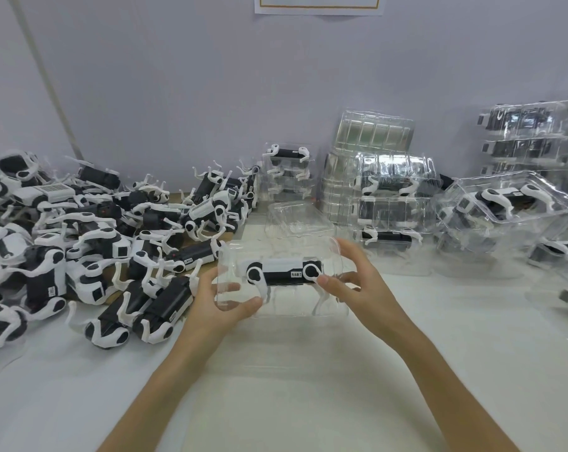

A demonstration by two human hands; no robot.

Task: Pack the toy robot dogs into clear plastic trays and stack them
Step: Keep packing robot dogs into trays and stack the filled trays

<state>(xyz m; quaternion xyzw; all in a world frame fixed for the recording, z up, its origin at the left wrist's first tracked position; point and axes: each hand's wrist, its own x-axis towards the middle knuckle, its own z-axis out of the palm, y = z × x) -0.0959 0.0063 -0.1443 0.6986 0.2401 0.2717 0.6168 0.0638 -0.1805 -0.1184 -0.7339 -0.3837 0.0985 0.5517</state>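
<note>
A clear plastic tray (pixel 286 303) is held just above the white table at centre, with a black-and-white toy robot dog (pixel 284 270) lying on its side inside. My left hand (pixel 217 305) grips the tray's left end, thumb on the front. My right hand (pixel 357 282) holds the right end, thumb pressing near the dog's round hip joint. A big heap of loose robot dogs (pixel 90 236) covers the table's left side. Packed trays stand stacked at back centre (pixel 393 203) and back right (pixel 533 138).
An empty clear tray (pixel 297 220) lies just behind the held one. A stack of empty trays (pixel 374 132) leans on the wall. More packed trays (pixel 504 207) lie tilted at right. Bare white table (pixel 308 370) spreads in front around my forearms.
</note>
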